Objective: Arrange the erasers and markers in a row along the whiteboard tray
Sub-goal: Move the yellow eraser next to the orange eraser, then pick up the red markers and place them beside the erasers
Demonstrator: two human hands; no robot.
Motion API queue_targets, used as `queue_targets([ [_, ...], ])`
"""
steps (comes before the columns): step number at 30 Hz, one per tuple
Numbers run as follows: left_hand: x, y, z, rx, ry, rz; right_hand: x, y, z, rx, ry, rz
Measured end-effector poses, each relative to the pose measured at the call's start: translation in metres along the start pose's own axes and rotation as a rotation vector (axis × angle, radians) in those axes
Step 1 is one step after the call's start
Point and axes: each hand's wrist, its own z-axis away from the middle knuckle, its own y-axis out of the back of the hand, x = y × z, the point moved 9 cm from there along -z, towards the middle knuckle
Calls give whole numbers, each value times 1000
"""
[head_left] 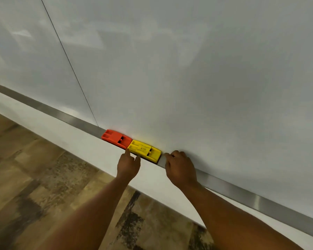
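Whiteboard fills our view, metal tray along its bottom edge, wood-look floor below. We see an orange eraser and yellow eraser end to end on the tray, touching. Left hand loosely curled, index fingertip at the yellow eraser's near left corner, gripping nothing. Right hand curled on the tray just right of the yellow eraser; can't tell if it holds anything.

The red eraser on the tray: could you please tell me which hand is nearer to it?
Left. The left hand points at the seam where the red eraser meets the yellow eraser; the right hand rests beyond the yellow eraser's far end.
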Motion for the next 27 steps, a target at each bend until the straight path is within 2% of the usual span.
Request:
queue_targets([
  [3, 29, -2, 20, 47, -79, 110, 12, 27, 13, 48, 7, 7],
  [7, 78, -23, 52, 8, -180, 176, 37, 63, 38, 109, -6, 21],
  [18, 231, -136, 189, -334, -518, 155, 158, 155, 141, 255, -143, 5],
  [27, 349, -234, 300, -510, -710, 74, 281, 208, 237, 280, -255, 39],
])
